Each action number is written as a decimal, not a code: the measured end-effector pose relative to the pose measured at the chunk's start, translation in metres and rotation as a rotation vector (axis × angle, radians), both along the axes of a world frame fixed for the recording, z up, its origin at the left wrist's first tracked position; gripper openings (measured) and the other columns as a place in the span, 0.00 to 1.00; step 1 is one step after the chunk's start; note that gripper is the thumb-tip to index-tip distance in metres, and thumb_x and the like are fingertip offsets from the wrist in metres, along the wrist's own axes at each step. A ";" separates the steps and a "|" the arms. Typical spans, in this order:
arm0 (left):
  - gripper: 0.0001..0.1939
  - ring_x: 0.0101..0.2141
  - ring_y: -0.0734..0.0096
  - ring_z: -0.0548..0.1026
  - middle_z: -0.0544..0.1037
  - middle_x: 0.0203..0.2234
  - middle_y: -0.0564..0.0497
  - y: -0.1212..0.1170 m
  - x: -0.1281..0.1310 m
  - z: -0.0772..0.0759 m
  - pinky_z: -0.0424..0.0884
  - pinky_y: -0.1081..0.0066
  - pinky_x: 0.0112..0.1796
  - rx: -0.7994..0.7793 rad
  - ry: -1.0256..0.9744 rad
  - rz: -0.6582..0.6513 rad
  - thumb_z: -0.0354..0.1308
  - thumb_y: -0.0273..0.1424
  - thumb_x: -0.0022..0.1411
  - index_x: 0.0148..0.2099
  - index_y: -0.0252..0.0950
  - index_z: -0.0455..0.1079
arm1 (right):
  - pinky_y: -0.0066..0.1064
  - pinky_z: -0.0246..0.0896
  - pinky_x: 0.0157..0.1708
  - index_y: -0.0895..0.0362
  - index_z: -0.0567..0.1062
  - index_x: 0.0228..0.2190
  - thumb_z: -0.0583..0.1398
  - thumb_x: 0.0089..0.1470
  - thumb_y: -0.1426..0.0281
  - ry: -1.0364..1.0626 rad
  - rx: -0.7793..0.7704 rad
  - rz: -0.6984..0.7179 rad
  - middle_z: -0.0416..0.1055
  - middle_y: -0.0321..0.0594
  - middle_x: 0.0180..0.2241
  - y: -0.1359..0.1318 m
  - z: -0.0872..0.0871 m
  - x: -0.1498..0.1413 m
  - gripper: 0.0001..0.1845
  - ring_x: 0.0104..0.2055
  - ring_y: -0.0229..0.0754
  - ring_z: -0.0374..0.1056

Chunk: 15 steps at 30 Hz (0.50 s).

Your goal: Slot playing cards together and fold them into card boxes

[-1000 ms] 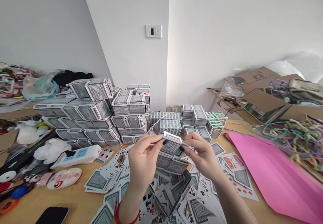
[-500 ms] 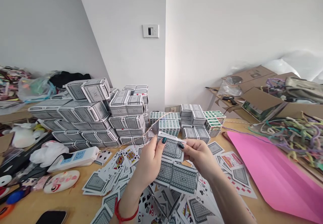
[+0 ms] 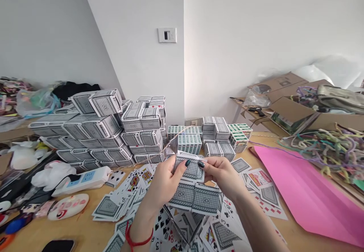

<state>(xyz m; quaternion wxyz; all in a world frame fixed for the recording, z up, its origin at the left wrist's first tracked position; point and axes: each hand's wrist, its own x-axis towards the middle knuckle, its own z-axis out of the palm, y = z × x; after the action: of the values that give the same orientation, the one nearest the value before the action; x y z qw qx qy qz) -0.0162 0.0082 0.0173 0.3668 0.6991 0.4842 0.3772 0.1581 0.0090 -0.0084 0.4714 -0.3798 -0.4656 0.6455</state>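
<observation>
Wooden table (image 3: 88, 229) below, your left hand (image 3: 164, 180) and right hand (image 3: 223, 174) pinched a playing-card block (image 3: 193, 173); uneven pressure risked buckling it.

Card block (image 3: 206, 199) smooth printed paper; table (image 3: 88, 227) wood; phone (image 3: 58, 246) glossy; pink sheet (image 3: 301, 195) matt.

Both forearms (image 3: 257, 219) reach forward, angled inward. The left hand (image 3: 163, 182) and right hand (image 3: 223, 174) pinch close together, fingers (image 3: 217, 162) bent, dark-nailed thumbs (image 3: 180, 171) pointing toward each other.

Red L-wrist cord (image 3: 138, 243), dk grn nails (image 3: 187, 163)
</observation>
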 end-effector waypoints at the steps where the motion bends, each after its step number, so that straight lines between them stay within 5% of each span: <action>1: 0.17 0.16 0.78 0.53 0.55 0.15 0.59 0.000 0.000 0.000 0.50 0.76 0.19 0.020 0.005 0.011 0.47 0.43 0.59 0.23 0.38 0.54 | 0.27 0.64 0.26 0.60 0.78 0.25 0.65 0.42 0.58 -0.009 0.004 0.001 0.70 0.36 0.19 0.000 -0.001 0.000 0.17 0.21 0.33 0.64; 6: 0.16 0.15 0.77 0.53 0.53 0.13 0.60 0.001 0.004 -0.004 0.50 0.75 0.19 0.132 0.122 0.048 0.43 0.40 0.62 0.24 0.38 0.53 | 0.31 0.65 0.28 0.61 0.78 0.32 0.61 0.46 0.55 -0.127 0.058 -0.047 0.73 0.40 0.23 0.000 0.002 0.001 0.21 0.24 0.37 0.68; 12: 0.12 0.13 0.74 0.55 0.53 0.12 0.60 0.001 0.006 -0.012 0.46 0.72 0.18 0.355 0.334 0.240 0.39 0.35 0.64 0.29 0.39 0.55 | 0.36 0.65 0.38 0.56 0.77 0.37 0.55 0.51 0.62 -0.701 0.348 -0.628 0.77 0.44 0.36 -0.013 0.007 -0.010 0.16 0.36 0.47 0.72; 15: 0.11 0.14 0.72 0.60 0.58 0.12 0.58 -0.001 0.007 -0.014 0.49 0.73 0.18 0.422 0.372 0.262 0.39 0.34 0.64 0.30 0.38 0.56 | 0.35 0.66 0.37 0.57 0.75 0.43 0.53 0.52 0.66 -0.830 0.456 -0.573 0.76 0.45 0.38 -0.023 0.007 -0.021 0.18 0.37 0.47 0.72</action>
<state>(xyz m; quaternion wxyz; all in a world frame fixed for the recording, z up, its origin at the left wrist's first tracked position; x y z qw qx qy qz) -0.0089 0.0074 0.0033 0.0669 0.7483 0.5402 0.3791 0.1374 -0.0138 -0.0012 0.4755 -0.6021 -0.6183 0.1705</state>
